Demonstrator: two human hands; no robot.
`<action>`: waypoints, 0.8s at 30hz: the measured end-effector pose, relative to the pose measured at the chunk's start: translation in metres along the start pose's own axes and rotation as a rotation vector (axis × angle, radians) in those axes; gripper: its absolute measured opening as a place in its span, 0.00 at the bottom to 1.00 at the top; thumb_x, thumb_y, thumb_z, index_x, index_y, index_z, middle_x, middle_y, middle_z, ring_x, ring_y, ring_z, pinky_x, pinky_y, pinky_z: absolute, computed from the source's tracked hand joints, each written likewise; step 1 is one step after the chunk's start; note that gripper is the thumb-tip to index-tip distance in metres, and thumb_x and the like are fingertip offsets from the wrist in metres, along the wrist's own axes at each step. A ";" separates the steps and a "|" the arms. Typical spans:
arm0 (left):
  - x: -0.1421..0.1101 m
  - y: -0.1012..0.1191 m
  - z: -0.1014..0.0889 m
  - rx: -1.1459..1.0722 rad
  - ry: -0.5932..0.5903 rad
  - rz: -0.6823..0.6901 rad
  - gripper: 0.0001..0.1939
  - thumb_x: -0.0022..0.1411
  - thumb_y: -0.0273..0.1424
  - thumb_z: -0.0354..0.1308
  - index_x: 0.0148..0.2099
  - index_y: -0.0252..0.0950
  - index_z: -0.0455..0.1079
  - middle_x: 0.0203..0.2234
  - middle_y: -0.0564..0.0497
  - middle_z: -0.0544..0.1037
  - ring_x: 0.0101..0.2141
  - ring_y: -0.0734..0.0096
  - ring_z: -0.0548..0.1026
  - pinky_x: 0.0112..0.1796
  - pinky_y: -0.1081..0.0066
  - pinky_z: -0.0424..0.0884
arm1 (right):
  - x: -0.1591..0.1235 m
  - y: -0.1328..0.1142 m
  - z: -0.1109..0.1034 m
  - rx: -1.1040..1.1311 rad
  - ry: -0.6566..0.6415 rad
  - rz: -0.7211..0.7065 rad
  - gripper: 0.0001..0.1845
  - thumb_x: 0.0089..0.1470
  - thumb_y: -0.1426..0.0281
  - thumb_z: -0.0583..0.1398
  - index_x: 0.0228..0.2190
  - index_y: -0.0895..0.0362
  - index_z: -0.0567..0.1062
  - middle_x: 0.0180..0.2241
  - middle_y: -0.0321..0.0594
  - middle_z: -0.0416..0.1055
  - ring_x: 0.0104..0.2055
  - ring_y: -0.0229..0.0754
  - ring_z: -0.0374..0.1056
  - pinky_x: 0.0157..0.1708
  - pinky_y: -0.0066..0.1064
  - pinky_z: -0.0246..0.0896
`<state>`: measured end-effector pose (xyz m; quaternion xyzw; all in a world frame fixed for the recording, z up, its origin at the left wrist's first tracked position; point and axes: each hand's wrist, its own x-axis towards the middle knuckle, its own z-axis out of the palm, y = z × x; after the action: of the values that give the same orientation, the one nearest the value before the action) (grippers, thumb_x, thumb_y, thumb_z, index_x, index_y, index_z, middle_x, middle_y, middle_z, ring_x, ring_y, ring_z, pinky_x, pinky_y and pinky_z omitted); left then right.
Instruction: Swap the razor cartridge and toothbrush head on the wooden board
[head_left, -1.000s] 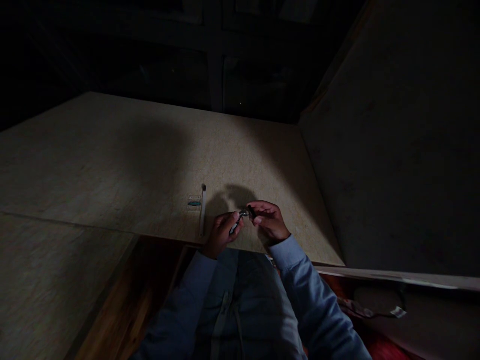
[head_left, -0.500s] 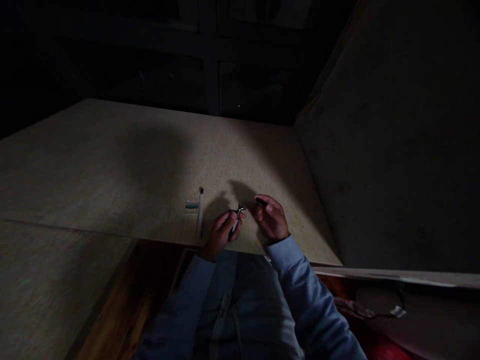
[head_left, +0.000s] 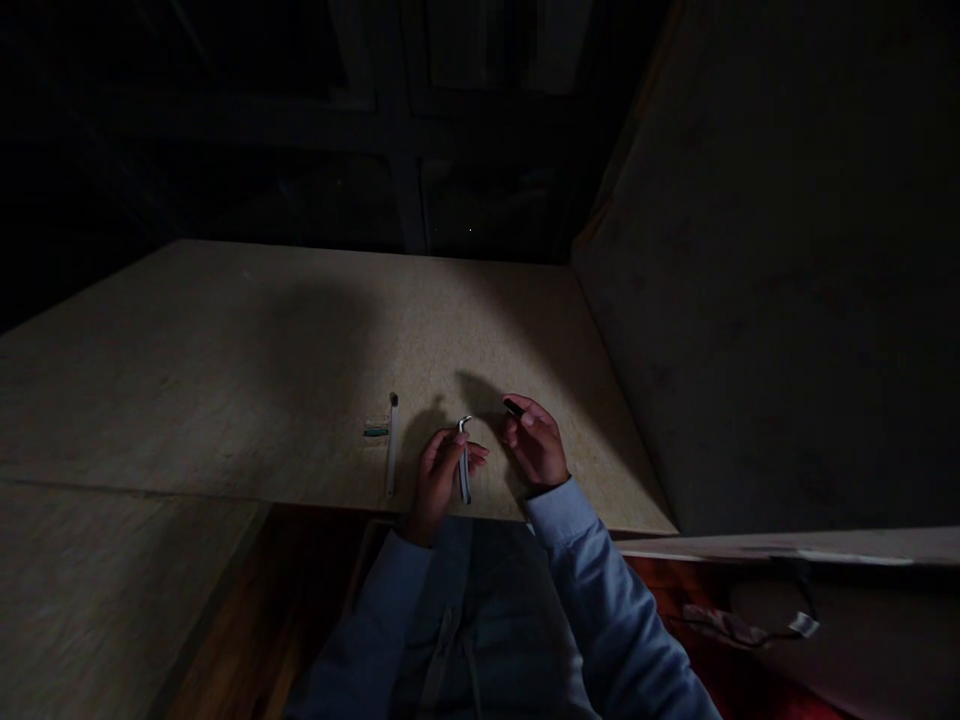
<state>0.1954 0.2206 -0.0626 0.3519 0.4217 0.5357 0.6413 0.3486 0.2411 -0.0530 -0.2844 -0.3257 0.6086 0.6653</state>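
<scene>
My left hand (head_left: 437,475) pinches a slim, silvery razor handle (head_left: 463,470) with a bent, shiny top end. It stands nearly upright above the table's front edge. To its right, my right hand (head_left: 541,445) holds a small black flat piece (head_left: 514,407) between thumb and fingers; its exact kind is too dark to make out. The two hands are apart. Left of my left hand lies a long pale strip (head_left: 392,450) with a dark tip. Beside that strip sits a small clear case (head_left: 376,432) with a teal bar inside.
All of this is at the front of a pale, speckled table (head_left: 300,370) in dim light. A dark upright panel (head_left: 772,300) borders it on the right. A dark framed window (head_left: 405,190) stands behind. A cable (head_left: 772,632) lies below at lower right.
The razor handle has turned in my left hand, so more of its length shows below the fingers, and some fingers have spread. My right hand keeps the black piece. The view has tilted slightly.
</scene>
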 end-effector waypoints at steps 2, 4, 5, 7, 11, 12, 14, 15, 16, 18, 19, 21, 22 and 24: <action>0.000 0.003 0.004 0.065 0.020 0.009 0.24 0.54 0.51 0.66 0.38 0.35 0.69 0.26 0.48 0.80 0.28 0.67 0.78 0.32 0.71 0.69 | 0.000 0.000 -0.001 0.011 0.010 -0.007 0.20 0.46 0.62 0.69 0.42 0.57 0.80 0.20 0.33 0.68 0.20 0.34 0.57 0.24 0.29 0.52; 0.003 0.004 0.008 0.170 0.041 0.035 0.22 0.56 0.50 0.64 0.36 0.34 0.71 0.27 0.47 0.80 0.30 0.68 0.77 0.32 0.72 0.67 | 0.001 0.000 -0.001 0.022 0.021 -0.014 0.20 0.46 0.61 0.69 0.42 0.57 0.80 0.20 0.32 0.68 0.20 0.33 0.57 0.25 0.28 0.53; 0.005 0.005 0.010 0.222 0.053 0.057 0.22 0.56 0.50 0.63 0.35 0.34 0.71 0.27 0.47 0.80 0.30 0.68 0.76 0.31 0.72 0.66 | 0.001 -0.001 -0.001 0.028 0.028 -0.018 0.20 0.46 0.61 0.69 0.42 0.57 0.80 0.20 0.32 0.68 0.20 0.33 0.57 0.25 0.28 0.53; 0.011 0.005 0.014 0.321 0.077 0.114 0.20 0.56 0.48 0.63 0.31 0.35 0.72 0.25 0.50 0.78 0.28 0.71 0.73 0.30 0.73 0.64 | 0.001 -0.001 -0.001 0.033 0.043 -0.027 0.20 0.47 0.61 0.68 0.42 0.57 0.80 0.20 0.32 0.68 0.20 0.33 0.57 0.24 0.28 0.53; 0.020 0.004 0.016 0.529 0.117 0.253 0.16 0.57 0.43 0.63 0.28 0.36 0.72 0.22 0.54 0.73 0.25 0.73 0.69 0.30 0.73 0.62 | 0.001 -0.003 -0.001 0.040 0.071 -0.043 0.20 0.47 0.60 0.68 0.41 0.57 0.80 0.19 0.31 0.67 0.20 0.33 0.56 0.24 0.28 0.53; 0.021 0.004 0.016 0.580 0.126 0.283 0.14 0.58 0.42 0.62 0.28 0.36 0.73 0.22 0.53 0.74 0.26 0.72 0.69 0.30 0.73 0.63 | 0.001 -0.003 -0.001 0.044 0.076 -0.044 0.20 0.47 0.60 0.68 0.41 0.57 0.80 0.19 0.31 0.67 0.20 0.33 0.57 0.24 0.28 0.54; 0.022 0.005 0.015 0.658 0.144 0.316 0.13 0.58 0.39 0.62 0.28 0.36 0.73 0.23 0.52 0.75 0.26 0.72 0.70 0.31 0.73 0.63 | 0.001 -0.004 -0.002 0.051 0.079 -0.039 0.20 0.47 0.60 0.68 0.41 0.57 0.80 0.20 0.32 0.68 0.20 0.33 0.57 0.24 0.28 0.54; 0.022 0.005 0.014 0.687 0.150 0.318 0.13 0.59 0.39 0.62 0.27 0.36 0.73 0.23 0.52 0.76 0.26 0.71 0.71 0.31 0.73 0.63 | 0.001 -0.004 -0.002 0.054 0.079 -0.036 0.20 0.47 0.60 0.68 0.41 0.57 0.80 0.20 0.32 0.68 0.20 0.33 0.57 0.24 0.28 0.54; 0.023 0.005 0.013 0.717 0.153 0.317 0.13 0.59 0.38 0.62 0.26 0.36 0.73 0.22 0.52 0.75 0.25 0.71 0.71 0.30 0.73 0.63 | 0.001 -0.004 -0.002 0.057 0.078 -0.035 0.20 0.47 0.61 0.68 0.41 0.57 0.80 0.20 0.32 0.68 0.21 0.33 0.57 0.24 0.28 0.54; 0.024 0.006 0.010 0.796 0.153 0.320 0.14 0.60 0.38 0.61 0.25 0.36 0.72 0.20 0.52 0.75 0.24 0.71 0.70 0.30 0.73 0.61 | 0.001 -0.005 -0.001 0.058 0.073 -0.029 0.20 0.47 0.61 0.68 0.41 0.57 0.81 0.19 0.32 0.68 0.21 0.33 0.57 0.24 0.27 0.53; 0.026 0.006 0.008 0.850 0.149 0.321 0.15 0.61 0.38 0.60 0.25 0.36 0.72 0.20 0.51 0.74 0.24 0.71 0.70 0.29 0.73 0.60 | 0.001 -0.005 -0.001 0.054 0.068 -0.025 0.20 0.47 0.61 0.68 0.41 0.57 0.81 0.19 0.32 0.68 0.21 0.33 0.57 0.24 0.27 0.53; 0.029 0.007 0.006 0.976 0.143 0.297 0.15 0.62 0.37 0.59 0.26 0.36 0.73 0.21 0.50 0.76 0.24 0.70 0.71 0.29 0.72 0.59 | 0.001 -0.005 -0.001 0.050 0.061 -0.015 0.20 0.47 0.61 0.68 0.41 0.57 0.81 0.19 0.32 0.68 0.21 0.33 0.57 0.24 0.27 0.53; 0.030 0.008 0.005 1.040 0.144 0.270 0.14 0.63 0.37 0.59 0.27 0.36 0.74 0.22 0.49 0.77 0.24 0.69 0.72 0.29 0.72 0.58 | 0.001 -0.005 -0.001 0.049 0.057 -0.009 0.20 0.47 0.61 0.69 0.41 0.57 0.81 0.20 0.33 0.68 0.21 0.33 0.57 0.24 0.28 0.53; 0.032 0.010 0.005 1.153 0.149 0.220 0.13 0.64 0.37 0.58 0.30 0.36 0.75 0.26 0.46 0.80 0.27 0.67 0.75 0.29 0.71 0.57 | 0.001 -0.004 -0.001 0.050 0.052 0.008 0.21 0.45 0.61 0.69 0.41 0.57 0.81 0.20 0.33 0.69 0.21 0.34 0.58 0.24 0.28 0.53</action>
<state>0.1987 0.2539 -0.0567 0.6468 0.6497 0.3066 0.2560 0.3522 0.2414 -0.0501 -0.2848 -0.2918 0.6117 0.6779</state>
